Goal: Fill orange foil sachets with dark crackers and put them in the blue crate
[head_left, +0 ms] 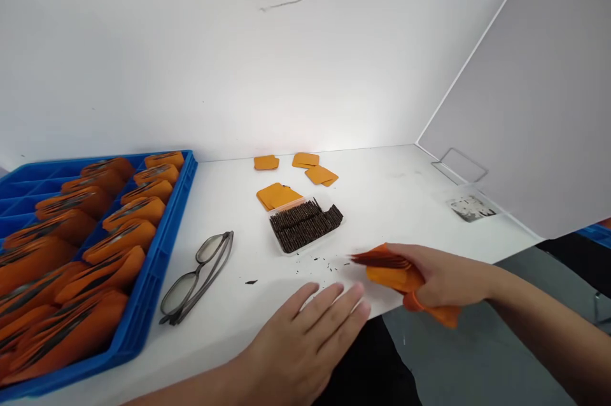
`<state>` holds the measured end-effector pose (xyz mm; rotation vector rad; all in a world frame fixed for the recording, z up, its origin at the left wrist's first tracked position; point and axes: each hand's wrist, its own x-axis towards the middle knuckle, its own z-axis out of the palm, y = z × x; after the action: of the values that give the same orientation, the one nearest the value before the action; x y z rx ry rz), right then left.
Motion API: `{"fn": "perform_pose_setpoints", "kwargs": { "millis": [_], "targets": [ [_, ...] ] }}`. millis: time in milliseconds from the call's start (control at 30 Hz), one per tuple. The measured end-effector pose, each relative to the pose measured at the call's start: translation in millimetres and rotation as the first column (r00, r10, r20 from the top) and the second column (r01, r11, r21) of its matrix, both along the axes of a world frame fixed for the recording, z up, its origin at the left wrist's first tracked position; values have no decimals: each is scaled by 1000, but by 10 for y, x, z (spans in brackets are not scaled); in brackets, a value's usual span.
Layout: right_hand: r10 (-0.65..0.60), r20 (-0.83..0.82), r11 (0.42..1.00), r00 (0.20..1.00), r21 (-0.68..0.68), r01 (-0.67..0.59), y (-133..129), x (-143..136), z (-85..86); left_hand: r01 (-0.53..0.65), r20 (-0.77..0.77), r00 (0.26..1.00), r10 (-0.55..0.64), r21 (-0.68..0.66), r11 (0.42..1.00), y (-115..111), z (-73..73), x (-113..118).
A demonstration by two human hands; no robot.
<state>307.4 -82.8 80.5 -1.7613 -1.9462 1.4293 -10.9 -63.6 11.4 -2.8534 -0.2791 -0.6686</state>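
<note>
My left hand is open with its fingers stretched out, over the table's front edge. Small dark crumbs lie just beyond its fingertips. In my right hand is a bundle of orange paper sleeves, held at the table edge; its layered ends point left. Part of the bundle is hidden by my fingers. Behind the crumbs sits a clear plastic box filled with rows of thin dark brown pieces. Orange cards or sleeves lie behind and partly beside the box.
A blue divided tray on the left holds several orange packets with dark contents. Eyeglasses rest between tray and box. More orange pieces lie near the back wall. A wire stand and a picture card are at right.
</note>
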Motion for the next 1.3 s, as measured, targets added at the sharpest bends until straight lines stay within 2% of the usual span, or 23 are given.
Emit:
{"fn": "perform_pose_setpoints", "kwargs": {
  "millis": [67, 167, 267, 333, 400, 500, 567, 700, 800, 867, 933, 1000, 1033, 1100, 1167, 1233, 1300],
  "targets": [
    [69, -84, 993, 994, -88, -77, 24, -175, -8, -76, -51, 996, 74, -33, 997, -7, 9, 224],
    [145, -239, 976, 960, -125, -179, 83, -332, -41, -68, 84, 993, 88, -216, 974, 69, -20, 505],
    [96, -322, 962, 942, -212, -171, 168, -360, -110, 29, 258, 961, 104, -464, 885, 199, -43, 662],
    [31, -346, 947, 938, -289, -138, 236, -346, -168, 105, 342, 932, 119, -570, 815, 274, -68, 708],
    [-1, -395, 925, 919, -349, -149, 301, -342, -225, 164, 411, 903, 123, -596, 786, 318, -114, 726],
    [-30, -452, 878, 892, -438, -192, 374, -386, -290, 222, 498, 858, 127, -582, 782, 326, -201, 723],
    [-38, -455, 886, 890, -428, -180, 401, -438, -306, 260, 536, 835, 128, -589, 765, 314, -239, 703],
    [96, -479, 938, 873, -249, -240, 447, -482, -242, 278, 555, 805, 209, -664, 695, 307, -222, 620],
    [181, -501, 920, 846, -218, -326, 511, -356, -146, 247, 531, 776, 341, -753, 609, 323, -191, 563],
    [193, -544, 918, 816, -195, -347, 541, -206, -109, 233, 503, 744, 440, -812, 535, 342, -205, 551],
    [153, -579, 945, 801, -151, -290, 531, -66, -120, 234, 470, 703, 534, -861, 451, 361, -252, 561],
    [86, -552, 989, 829, -53, -138, 474, 6, -183, 245, 434, 674, 598, -895, 373, 374, -315, 585],
    [63, -513, 998, 856, 38, -51, 433, 9, -234, 248, 414, 670, 616, -907, 340, 375, -346, 598],
    [76, -406, 957, 911, 286, 47, 353, -36, -370, 238, 372, 683, 628, -927, 290, 370, -397, 620],
    [153, -259, 861, 954, 509, 0, 307, -112, -546, 212, 324, 719, 615, -945, 250, 361, -433, 633],
    [207, -111, 773, 972, 627, -93, 315, -172, -744, 188, 272, 764, 585, -961, 201, 357, -457, 642],
    [189, -23, 728, 982, 675, -124, 361, -197, -926, 168, 223, 800, 557, -974, 150, 358, -469, 653]
  ]
}}
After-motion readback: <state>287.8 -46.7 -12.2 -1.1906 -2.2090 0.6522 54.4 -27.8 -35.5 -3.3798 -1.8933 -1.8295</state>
